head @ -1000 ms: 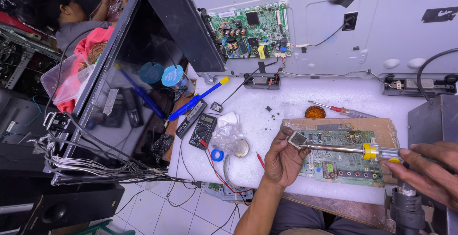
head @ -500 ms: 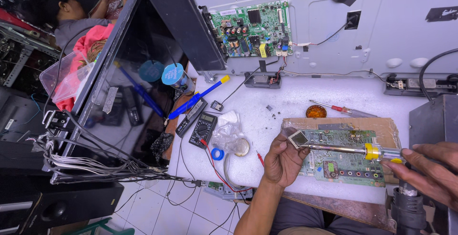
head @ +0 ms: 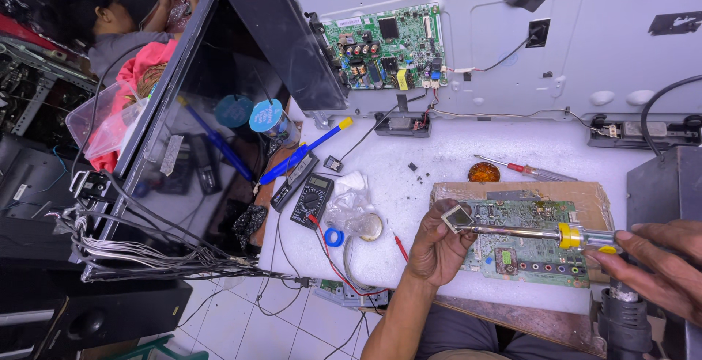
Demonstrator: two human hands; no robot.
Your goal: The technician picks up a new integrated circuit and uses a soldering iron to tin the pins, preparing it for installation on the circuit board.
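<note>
White workbench [head: 468, 155] carries a green circuit board [head: 534, 247] resting on a brown cardboard sheet [head: 585, 195]. The left hand [head: 436, 247] sits at the board's left edge, fingers curled closed around a small square chip [head: 459, 217]. The right hand [head: 662, 265] grips the handle of a soldering iron [head: 541, 233] with closed fingers; the shaft lies across the board, its tip touching the chip. Near the left hand lie a multimeter [head: 312, 201], a blue tape roll [head: 334, 237] and a red screwdriver [head: 523, 169]. Behind stands a grey metal panel [head: 585, 46].
</note>
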